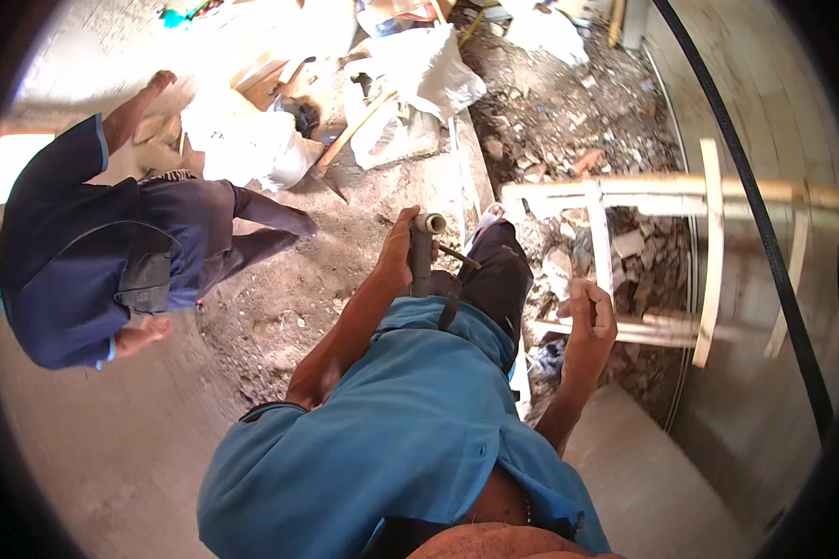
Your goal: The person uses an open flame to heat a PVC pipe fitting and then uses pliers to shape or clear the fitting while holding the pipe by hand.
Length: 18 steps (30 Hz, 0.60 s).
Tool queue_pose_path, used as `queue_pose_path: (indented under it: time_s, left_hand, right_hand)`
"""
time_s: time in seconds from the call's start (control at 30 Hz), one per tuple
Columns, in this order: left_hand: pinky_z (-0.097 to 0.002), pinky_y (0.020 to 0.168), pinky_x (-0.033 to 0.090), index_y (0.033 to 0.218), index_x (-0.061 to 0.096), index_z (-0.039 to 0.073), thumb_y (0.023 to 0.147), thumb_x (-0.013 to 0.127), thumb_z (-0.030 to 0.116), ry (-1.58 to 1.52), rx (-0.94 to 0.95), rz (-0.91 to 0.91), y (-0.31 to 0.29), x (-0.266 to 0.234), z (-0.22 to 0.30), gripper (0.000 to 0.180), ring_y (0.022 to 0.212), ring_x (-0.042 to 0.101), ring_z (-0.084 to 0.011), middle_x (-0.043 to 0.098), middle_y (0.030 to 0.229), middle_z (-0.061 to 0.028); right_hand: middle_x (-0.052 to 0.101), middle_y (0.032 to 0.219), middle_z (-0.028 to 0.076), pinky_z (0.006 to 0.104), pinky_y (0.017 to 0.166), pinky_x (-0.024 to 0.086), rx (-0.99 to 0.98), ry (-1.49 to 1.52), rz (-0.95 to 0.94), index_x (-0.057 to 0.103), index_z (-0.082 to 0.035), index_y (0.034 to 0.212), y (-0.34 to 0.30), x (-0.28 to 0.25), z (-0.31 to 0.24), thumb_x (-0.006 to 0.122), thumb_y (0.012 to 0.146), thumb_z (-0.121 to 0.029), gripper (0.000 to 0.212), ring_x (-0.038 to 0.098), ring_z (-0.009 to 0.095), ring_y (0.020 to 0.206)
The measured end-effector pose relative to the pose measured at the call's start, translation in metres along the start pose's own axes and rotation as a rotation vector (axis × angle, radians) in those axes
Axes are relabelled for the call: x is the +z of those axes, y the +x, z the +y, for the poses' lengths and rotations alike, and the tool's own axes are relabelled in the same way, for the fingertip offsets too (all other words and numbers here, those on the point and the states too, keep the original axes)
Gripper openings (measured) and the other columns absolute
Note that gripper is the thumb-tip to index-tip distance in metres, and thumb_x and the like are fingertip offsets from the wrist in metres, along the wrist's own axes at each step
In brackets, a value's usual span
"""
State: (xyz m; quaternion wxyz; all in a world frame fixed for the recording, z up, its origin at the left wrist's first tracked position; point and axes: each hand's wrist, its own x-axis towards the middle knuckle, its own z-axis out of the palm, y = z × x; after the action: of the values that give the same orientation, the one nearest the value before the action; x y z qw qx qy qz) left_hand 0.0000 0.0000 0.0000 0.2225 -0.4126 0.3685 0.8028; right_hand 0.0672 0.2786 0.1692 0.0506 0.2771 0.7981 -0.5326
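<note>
So the left hand (401,250) has its fingers clamped on a grey pipe piece (420,265), round open end facing up. It's held off the ground in front of the waist, over the dirt floor (280,317), toward that floor's right edge, where a concrete strip (476,163) runs along. A thin dark rod (459,256) pokes out just right of the pipe; can't tell if the two are joined.

Right hand (589,312) is raised off to the other side, fingers curled in. Can't tell if the tips actually meet the thumb or if anything's tucked in there. Nearest to it is a rough ladder-like wooden frame (708,252), sitting over the rubble (541,130) and reaching toward the wall (783,102).

Up by the far edge of the dirt floor there are bulging white sacks (410,79), with a wooden stick (359,130) leaning at a slant in front of one. Over at the left edge a co-worker (93,252) in dark blue is bent forward, arms out. A thick black cable (750,177) crosses in front of the wall.
</note>
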Motion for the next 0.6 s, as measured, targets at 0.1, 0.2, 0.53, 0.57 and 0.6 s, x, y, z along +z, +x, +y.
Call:
queue_pose_path:
  time_s: [0.1, 0.2, 0.53, 0.57, 0.6]
  left_hand:
    - [-0.0350, 0.052, 0.056, 0.099, 0.061, 0.008, 0.097, 0.061, 0.046, -0.092, 0.014, 0.072, 0.050, 0.057, 0.040, 0.038, 0.056, 0.064, -0.0225, 0.064, 0.073, -0.0095]
    - [-0.0355, 0.052, 0.055, 0.096, 0.061, 0.008, 0.096, 0.061, 0.047, -0.101, 0.010, 0.151, 0.070, 0.078, 0.039, 0.039, 0.054, 0.063, -0.0235, 0.063, 0.067, -0.0101]
    - [-0.0349, 0.057, 0.054, 0.111, 0.068, 0.008, 0.095, 0.060, 0.049, -0.447, 0.081, 0.199, 0.033, 0.134, 0.111, 0.045, 0.061, 0.063, -0.0212, 0.064, 0.072, -0.0066]
    - [-0.0350, 0.058, 0.054, 0.116, 0.066, 0.006, 0.096, 0.060, 0.048, -0.488, 0.124, 0.135, 0.030, 0.134, 0.119, 0.047, 0.061, 0.063, -0.0211, 0.064, 0.073, -0.0064]
    - [-0.0343, 0.058, 0.054, 0.121, 0.063, 0.003, 0.096, 0.060, 0.049, -0.526, 0.309, 0.159, 0.043, 0.118, 0.107, 0.052, 0.062, 0.062, -0.0201, 0.063, 0.074, -0.0051]
  right_hand:
    - [0.071, 0.097, 0.013, 0.0338, 0.079, 0.053, -0.304, -0.077, -0.001, 0.069, 0.004, 0.114, 0.111, 0.008, -0.017, 0.062, 0.101, -0.024, 0.031, 0.068, 0.021, 0.086]
    - [0.071, 0.086, 0.012, 0.0362, 0.075, 0.052, -0.101, -0.170, -0.083, 0.071, 0.002, 0.104, 0.166, -0.003, -0.015, 0.063, 0.101, -0.036, 0.039, 0.065, 0.019, 0.080]
    - [0.069, 0.106, 0.011, 0.0307, 0.067, 0.057, -0.293, -0.254, -0.520, 0.067, -0.001, 0.122, 0.366, 0.016, -0.099, 0.062, 0.100, -0.022, 0.031, 0.066, 0.019, 0.083]
    - [0.071, 0.100, 0.011, 0.0319, 0.066, 0.055, -0.199, -0.454, -0.576, 0.068, -0.002, 0.118, 0.376, 0.031, -0.095, 0.060, 0.101, -0.028, 0.032, 0.066, 0.017, 0.081]
    - [0.072, 0.095, 0.014, 0.0373, 0.069, 0.053, -0.207, -0.520, -0.700, 0.068, -0.001, 0.114, 0.383, 0.049, -0.078, 0.057, 0.101, -0.033, 0.036, 0.069, 0.023, 0.081]
